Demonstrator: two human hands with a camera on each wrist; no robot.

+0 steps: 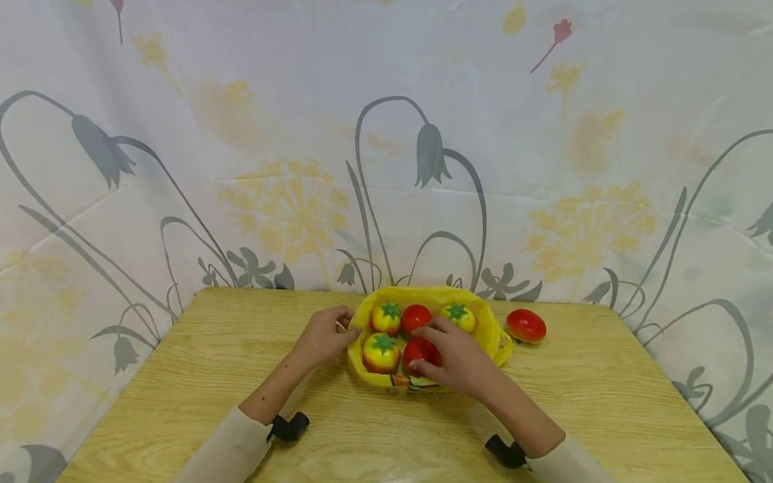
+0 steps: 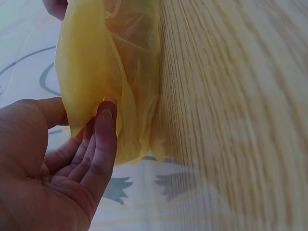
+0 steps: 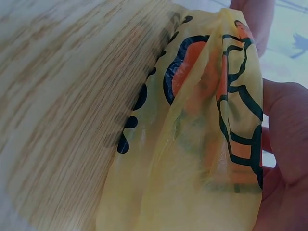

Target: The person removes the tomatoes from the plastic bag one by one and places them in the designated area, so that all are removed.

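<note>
A yellow plastic bag (image 1: 360, 372) lies open on the table with several toy tomatoes in it. Two yellow-and-red tomatoes with green star-shaped tops sit at the left, the front one (image 1: 382, 359) nearest me. Another such tomato (image 1: 457, 315) is at the back right, beside a plain red one (image 1: 415, 315). My left hand (image 1: 323, 339) pinches the bag's left rim; the left wrist view shows thumb and fingers on the thin yellow film (image 2: 86, 57). Reaching in over the front rim, my right hand (image 1: 461, 355) grips the front red tomato (image 1: 421, 352) between thumb and fingers.
One more red tomato (image 1: 526, 326) lies on the wooden table (image 1: 580, 402), right of the bag. A looped bag handle (image 1: 504, 349) sticks out on that side. Behind the table hangs a flower-patterned cloth (image 1: 386, 201). Dark devices (image 1: 290, 427) sit at both wrists.
</note>
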